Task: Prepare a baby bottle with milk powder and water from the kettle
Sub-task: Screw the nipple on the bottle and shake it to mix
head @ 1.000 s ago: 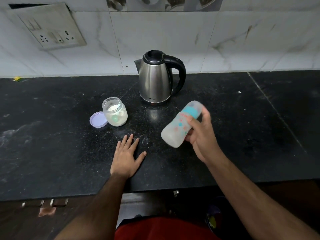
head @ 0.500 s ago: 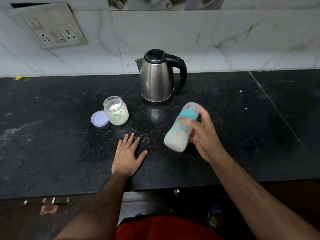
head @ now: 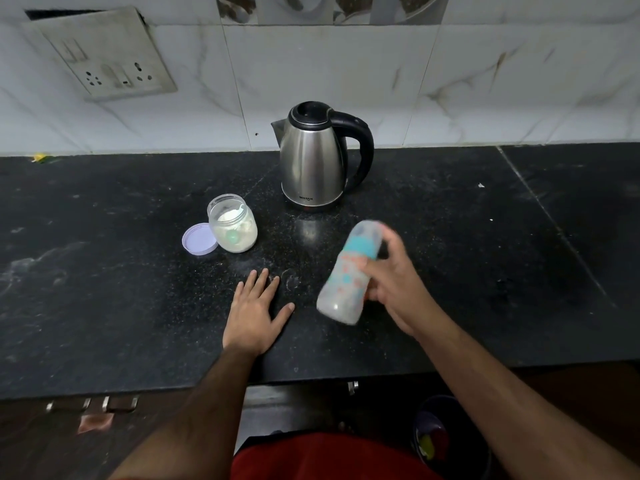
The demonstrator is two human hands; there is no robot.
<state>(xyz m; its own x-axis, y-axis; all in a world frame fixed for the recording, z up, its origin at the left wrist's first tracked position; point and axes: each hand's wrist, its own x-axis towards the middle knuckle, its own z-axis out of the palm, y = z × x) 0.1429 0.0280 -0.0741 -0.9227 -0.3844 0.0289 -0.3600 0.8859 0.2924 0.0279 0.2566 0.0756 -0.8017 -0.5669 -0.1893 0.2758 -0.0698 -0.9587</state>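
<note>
Right hand (head: 398, 289) grips tilted baby bottle (head: 348, 275); left hand (head: 254, 313) flat on counter (head: 104, 271)

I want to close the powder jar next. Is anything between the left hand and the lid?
Nothing visible. The left hand rests flat on the counter; bare counter lies between it and the purple lid beside the jar.

2 bare forearms (head: 194, 403), red garment (head: 329, 455)
</note>
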